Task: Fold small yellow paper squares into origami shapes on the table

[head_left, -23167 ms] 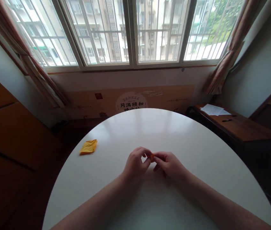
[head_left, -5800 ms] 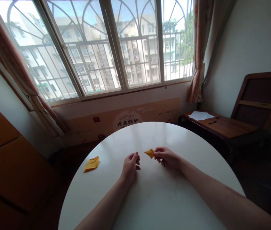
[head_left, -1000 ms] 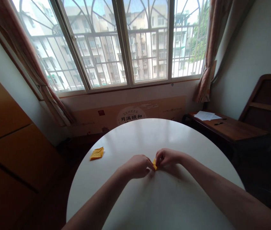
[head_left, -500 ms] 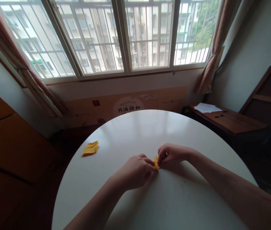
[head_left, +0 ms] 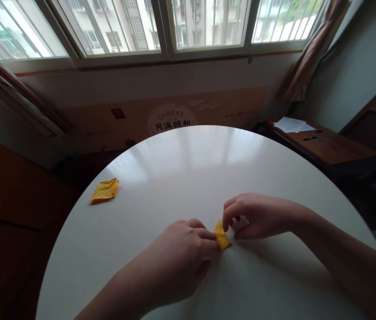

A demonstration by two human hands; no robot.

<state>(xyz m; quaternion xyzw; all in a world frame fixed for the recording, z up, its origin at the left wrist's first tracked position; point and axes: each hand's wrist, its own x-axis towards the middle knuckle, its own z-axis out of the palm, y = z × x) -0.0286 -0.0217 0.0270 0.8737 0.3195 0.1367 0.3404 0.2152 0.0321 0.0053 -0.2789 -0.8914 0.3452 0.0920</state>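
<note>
A small piece of folded yellow paper point(head_left: 223, 240) lies on the white round table point(head_left: 161, 178), its pointed top facing the window. My left hand point(head_left: 188, 249) rests on the table with its fingertips holding down the left side of the paper. Close by on the right, my right hand point(head_left: 251, 216) is curled, thumb and forefinger apart. Its forefinger tip is at the paper's upper right edge; whether it touches, I cannot tell. Part of the paper is hidden under my left fingers. A larger folded yellow paper packet point(head_left: 105, 190) lies at the table's far left.
Beyond the table's far right edge stands a wooden bench point(head_left: 337, 142) with white sheets of paper point(head_left: 292, 125) and a black pen point(head_left: 310, 138). A window point(head_left: 207, 26) with bars and a printed cardboard panel point(head_left: 134, 120) are ahead. A wooden cabinet point(head_left: 11, 182) stands at left.
The view has tilted down and come closer to the table. My right thumb and forefinger have moved apart, and more of the small yellow paper shows between my hands.
</note>
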